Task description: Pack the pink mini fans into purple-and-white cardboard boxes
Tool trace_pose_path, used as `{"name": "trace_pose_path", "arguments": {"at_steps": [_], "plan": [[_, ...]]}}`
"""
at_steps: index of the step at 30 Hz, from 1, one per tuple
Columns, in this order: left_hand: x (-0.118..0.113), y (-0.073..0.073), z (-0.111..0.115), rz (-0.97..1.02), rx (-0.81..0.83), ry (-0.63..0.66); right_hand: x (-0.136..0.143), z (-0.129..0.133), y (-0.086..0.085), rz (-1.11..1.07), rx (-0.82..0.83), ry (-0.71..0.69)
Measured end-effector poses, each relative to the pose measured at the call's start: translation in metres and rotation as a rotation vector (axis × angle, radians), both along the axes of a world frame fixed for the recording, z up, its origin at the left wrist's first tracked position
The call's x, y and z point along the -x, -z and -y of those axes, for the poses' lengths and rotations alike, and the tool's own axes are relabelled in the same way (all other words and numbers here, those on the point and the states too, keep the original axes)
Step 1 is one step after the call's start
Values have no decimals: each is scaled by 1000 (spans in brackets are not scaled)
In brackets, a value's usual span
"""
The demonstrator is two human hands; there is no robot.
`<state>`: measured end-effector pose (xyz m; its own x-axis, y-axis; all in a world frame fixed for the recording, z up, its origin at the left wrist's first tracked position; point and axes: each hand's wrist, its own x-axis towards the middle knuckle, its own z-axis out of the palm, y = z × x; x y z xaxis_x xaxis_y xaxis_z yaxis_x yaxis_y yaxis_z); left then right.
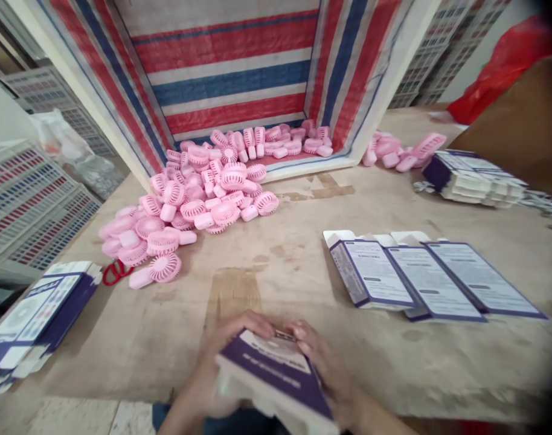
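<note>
Near the table's front edge, a purple and white cardboard box (276, 371) is tilted between my two hands. My left hand (228, 350) grips its left side, fingers curled over the far end. On the opposite side, my right hand (324, 362) is closed around the box, fingertips at its far edge. The box's near end, with pale flaps, is blurred. Beyond my hands, a heap of pink handheld fans (198, 193) spills from a striped fabric-lined crate (235, 78) lying on its side. Three purple and white boxes (432, 278) overlap in a row on the right.
On the left lies a stack of flat purple boxes (40, 308), with red-handled scissors (115, 273) beside the fans. More pink fans (400, 151) and a bundle of folded cartons (473, 175) are at the right rear, near a brown cardboard sheet (525, 127). Striped crates (35, 199) stand off the table.
</note>
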<state>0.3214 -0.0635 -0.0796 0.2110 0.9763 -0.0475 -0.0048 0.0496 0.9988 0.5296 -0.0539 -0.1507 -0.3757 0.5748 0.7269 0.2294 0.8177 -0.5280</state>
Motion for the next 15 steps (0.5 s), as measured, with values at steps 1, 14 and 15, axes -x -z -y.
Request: {"name": "trace_pose_path", "arguments": {"at_steps": [1, 14, 15], "plan": [[2, -3, -3, -40, -19, 110, -1, 1, 1, 0, 0, 2], [193, 3, -64, -1093, -124, -546, 1, -8, 9, 68, 198, 74], [190, 2, -60, -1075, -111, -546, 2, -9, 7, 59, 184, 75]]}}
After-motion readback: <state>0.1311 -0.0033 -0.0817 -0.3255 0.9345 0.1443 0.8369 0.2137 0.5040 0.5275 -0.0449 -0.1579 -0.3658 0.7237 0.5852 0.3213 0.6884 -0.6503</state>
